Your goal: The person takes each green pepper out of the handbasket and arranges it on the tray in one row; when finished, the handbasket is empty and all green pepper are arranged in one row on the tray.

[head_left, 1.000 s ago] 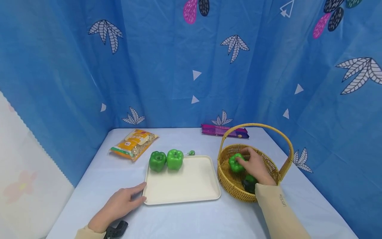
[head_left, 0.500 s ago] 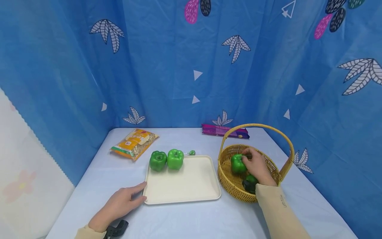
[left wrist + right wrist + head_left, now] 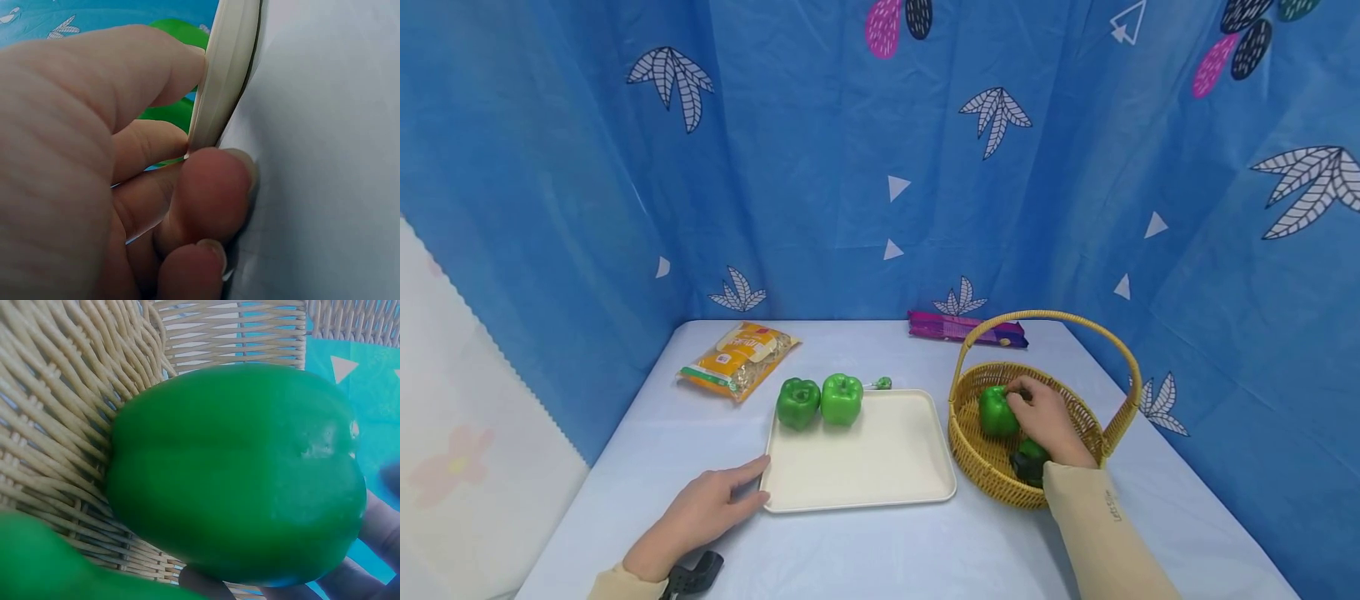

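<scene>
My right hand (image 3: 1041, 417) reaches into a wicker basket (image 3: 981, 477) and holds a green bell pepper (image 3: 995, 412) by its top. In the right wrist view this pepper (image 3: 234, 475) fills the middle, fingers at its lower right end. Part of another green pepper (image 3: 1033, 448) shows under the right wrist. A cream tray (image 3: 865, 454) lies left of the basket. Two green bell peppers, one darker (image 3: 797, 403) and one lighter (image 3: 841, 400), stand at its back left corner. My left hand (image 3: 707, 504) touches the tray's left edge with its fingertips.
An orange food packet (image 3: 741, 361) lies at the back left of the table. A purple packet (image 3: 966, 329) is by the back edge. Behind the tray sits a small green item (image 3: 882, 383). The basket handle (image 3: 1052, 315) arches high over the right hand. Blue curtains surround the table.
The pepper in the basket has turned more upright under my right hand, whose fingers have shifted slightly at its top. My left hand keeps its place at the tray.
</scene>
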The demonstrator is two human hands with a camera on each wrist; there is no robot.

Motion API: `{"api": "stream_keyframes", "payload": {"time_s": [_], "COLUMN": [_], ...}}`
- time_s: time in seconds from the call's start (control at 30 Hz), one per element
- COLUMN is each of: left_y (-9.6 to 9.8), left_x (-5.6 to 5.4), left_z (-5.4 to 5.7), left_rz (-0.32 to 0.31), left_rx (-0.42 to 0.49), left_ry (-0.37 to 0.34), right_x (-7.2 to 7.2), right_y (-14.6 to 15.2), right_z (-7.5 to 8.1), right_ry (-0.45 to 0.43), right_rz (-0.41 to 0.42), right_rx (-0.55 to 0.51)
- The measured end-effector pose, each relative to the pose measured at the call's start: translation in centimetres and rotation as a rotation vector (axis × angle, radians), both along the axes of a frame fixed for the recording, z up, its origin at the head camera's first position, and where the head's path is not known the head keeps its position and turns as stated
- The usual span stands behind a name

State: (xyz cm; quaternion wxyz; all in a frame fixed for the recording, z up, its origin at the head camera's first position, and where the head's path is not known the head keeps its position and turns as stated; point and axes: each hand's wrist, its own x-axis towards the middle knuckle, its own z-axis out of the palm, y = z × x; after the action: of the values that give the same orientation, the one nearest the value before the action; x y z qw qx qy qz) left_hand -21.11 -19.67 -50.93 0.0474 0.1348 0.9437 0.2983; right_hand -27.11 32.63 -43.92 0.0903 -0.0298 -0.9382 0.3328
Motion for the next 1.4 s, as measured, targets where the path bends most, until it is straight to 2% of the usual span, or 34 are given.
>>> {"api": "stream_keyframes", "payload": {"time_s": [0.3,0.6,0.77,1.0,1.17,1.4], "left_y": [0.1,0.1,0.0,0.0,0.0,0.2], "left_x": [0.1,0.0,0.1,0.1,0.1,-0.1], "left_z": [0.0,-0.1,-0.1,0.2,0.3,0.3], "left_rz": [0.008,0.014,0.013,0.011,0.013,0.005], "left_rx": [0.003,0.010,0.004,-0.004,0.000,0.006], "left_ry": [-0.012,-0.023,-0.022,-0.024,-0.042,-0.024], "right_x": [-0.4,-0.4,-0.4,-0.4,0.5,3.3], "right_y": [0.1,0.1,-0.1,-0.3,-0.9,-2.8], "right_z": [-0.3,-0.2,-0.3,-0.1,1.4,4.8], "right_ry": [0.014,0.003,-0.002,0.036,0.063,0.190], "right_rz": [0.052,0.017,0.032,0.039,0.029,0.035], "right_rx": [0.038,0.015,0.022,0.046,0.036,0.041]}}
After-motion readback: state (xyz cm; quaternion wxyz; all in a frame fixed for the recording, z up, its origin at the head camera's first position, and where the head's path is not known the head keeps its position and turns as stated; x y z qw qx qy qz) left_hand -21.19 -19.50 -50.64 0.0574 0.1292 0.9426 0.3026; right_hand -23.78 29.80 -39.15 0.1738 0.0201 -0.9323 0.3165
